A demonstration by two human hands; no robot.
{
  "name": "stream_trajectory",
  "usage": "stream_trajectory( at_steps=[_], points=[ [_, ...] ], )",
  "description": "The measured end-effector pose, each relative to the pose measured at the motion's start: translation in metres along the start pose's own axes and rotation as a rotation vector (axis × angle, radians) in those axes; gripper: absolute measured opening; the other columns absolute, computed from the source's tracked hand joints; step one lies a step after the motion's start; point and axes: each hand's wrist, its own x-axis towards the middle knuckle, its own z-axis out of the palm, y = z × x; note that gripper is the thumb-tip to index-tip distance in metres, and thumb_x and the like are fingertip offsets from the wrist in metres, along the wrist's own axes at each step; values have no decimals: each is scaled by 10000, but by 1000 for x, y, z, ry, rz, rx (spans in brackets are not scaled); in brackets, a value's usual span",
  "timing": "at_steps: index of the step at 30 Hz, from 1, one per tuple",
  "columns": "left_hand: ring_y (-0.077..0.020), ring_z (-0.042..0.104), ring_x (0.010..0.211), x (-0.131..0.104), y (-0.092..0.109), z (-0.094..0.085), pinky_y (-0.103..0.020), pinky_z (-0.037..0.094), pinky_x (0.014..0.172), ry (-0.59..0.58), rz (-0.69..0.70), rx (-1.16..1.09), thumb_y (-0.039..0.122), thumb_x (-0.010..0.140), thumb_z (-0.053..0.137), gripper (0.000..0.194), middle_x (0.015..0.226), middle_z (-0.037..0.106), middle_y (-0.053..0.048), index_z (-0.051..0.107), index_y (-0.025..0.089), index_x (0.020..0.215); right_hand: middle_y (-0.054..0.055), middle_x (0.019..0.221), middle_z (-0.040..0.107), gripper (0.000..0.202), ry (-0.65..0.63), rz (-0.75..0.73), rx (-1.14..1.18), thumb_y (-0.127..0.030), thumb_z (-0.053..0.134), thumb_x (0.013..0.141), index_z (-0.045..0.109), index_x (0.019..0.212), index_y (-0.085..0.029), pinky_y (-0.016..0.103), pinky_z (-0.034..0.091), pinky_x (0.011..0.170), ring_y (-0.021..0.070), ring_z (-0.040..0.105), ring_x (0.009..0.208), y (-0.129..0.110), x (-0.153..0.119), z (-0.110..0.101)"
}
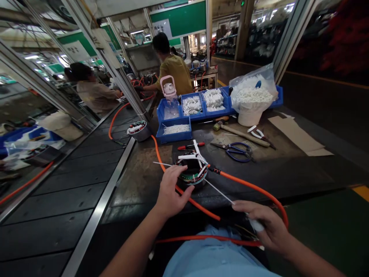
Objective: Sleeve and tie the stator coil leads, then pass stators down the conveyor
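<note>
Orange cable [248, 186] ran from the wound ring [191, 178], which sat on the dark desk [291, 169] before the person, white sleeves [189, 157] jutting from its top. The left hand [172, 191] was at its near-left rim, grip loosely spread, thumb and fingers parted. The right hand [266, 223] had its grip closed, pinching a thin white tie [219, 191] that stretched straight to the ring; a whitish object [256, 225] lay against the palm.

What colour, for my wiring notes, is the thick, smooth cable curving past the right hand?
The thick, smooth cable is orange, seen best in the head view.
</note>
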Motion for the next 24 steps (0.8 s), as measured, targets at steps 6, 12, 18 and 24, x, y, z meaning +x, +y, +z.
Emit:
stream_trajectory(
  at_steps=[6, 12, 18, 24],
  points=[
    [-245, 452, 1089, 2, 0, -5, -431, 373, 962, -46, 33, 104, 311, 736, 626, 442, 1070, 597, -75, 505, 176, 1139, 84, 1134, 585, 361, 13, -15, -3, -46, 369, 831, 384, 1129, -249, 424, 488, 872, 224, 531, 1102, 0, 6, 2],
    [-294, 469, 1047, 22, 16, 9, -514, 317, 929, -189, -74, 266, 468, 759, 592, 310, 919, 656, -65, 650, 198, 900, 71, 1132, 586, 274, 16, 46, -101, -48, 410, 786, 515, 976, -214, 311, 474, 852, 178, 561, 1031, 4, 62, 25],
    [-152, 556, 840, 37, 17, 20, -306, 438, 752, -42, 66, 10, 136, 830, 489, 241, 902, 679, -9, 660, 238, 965, 24, 834, 608, 118, 191, 389, 110, -147, 503, 775, 548, 874, -193, 291, 470, 740, 154, 575, 778, 14, 111, 51],
    [-161, 569, 785, 47, 9, 7, -287, 440, 684, -143, 268, 243, 85, 795, 475, 272, 866, 675, -18, 667, 215, 937, 15, 861, 599, 188, 269, 498, 428, -218, 599, 749, 467, 881, -200, 278, 485, 758, 142, 593, 787, 13, 113, 51]
  ],
)
